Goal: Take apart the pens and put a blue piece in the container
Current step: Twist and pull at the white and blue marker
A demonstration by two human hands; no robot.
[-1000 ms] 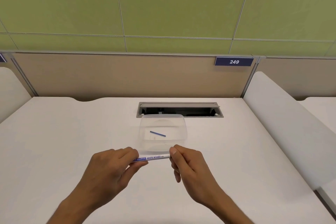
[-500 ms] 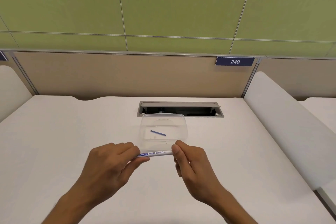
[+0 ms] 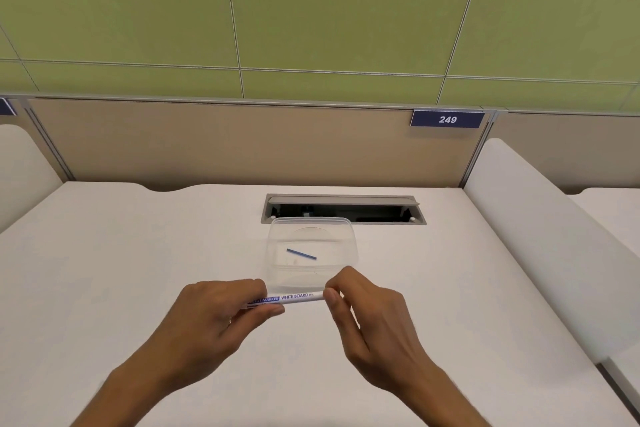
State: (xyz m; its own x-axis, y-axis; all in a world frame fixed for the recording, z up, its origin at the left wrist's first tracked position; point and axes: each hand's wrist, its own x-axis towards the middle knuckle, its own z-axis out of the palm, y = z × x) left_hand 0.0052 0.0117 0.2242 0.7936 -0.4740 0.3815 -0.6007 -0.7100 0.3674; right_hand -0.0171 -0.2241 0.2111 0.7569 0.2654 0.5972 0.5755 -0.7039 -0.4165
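A white whiteboard marker (image 3: 294, 298) with blue lettering lies level between my two hands, just in front of the clear plastic container (image 3: 351, 236). My left hand (image 3: 214, 315) wraps the marker's left end, thumb underneath. My right hand (image 3: 367, 312) pinches the right end between thumb and forefinger; that tip is hidden by the fingers. A thin blue stick (image 3: 301, 254) lies slanted on the container's floor. The container stands open on the white desk (image 3: 138, 253).
A grey cable slot (image 3: 346, 208) with its flap open sits right behind the container. A beige partition with a "249" plate (image 3: 446, 119) closes the far edge. A white rounded divider (image 3: 554, 236) runs along the right side.
Both hands with the marker have drifted slightly up and away from me toward the container. The grip on each end looks the same.
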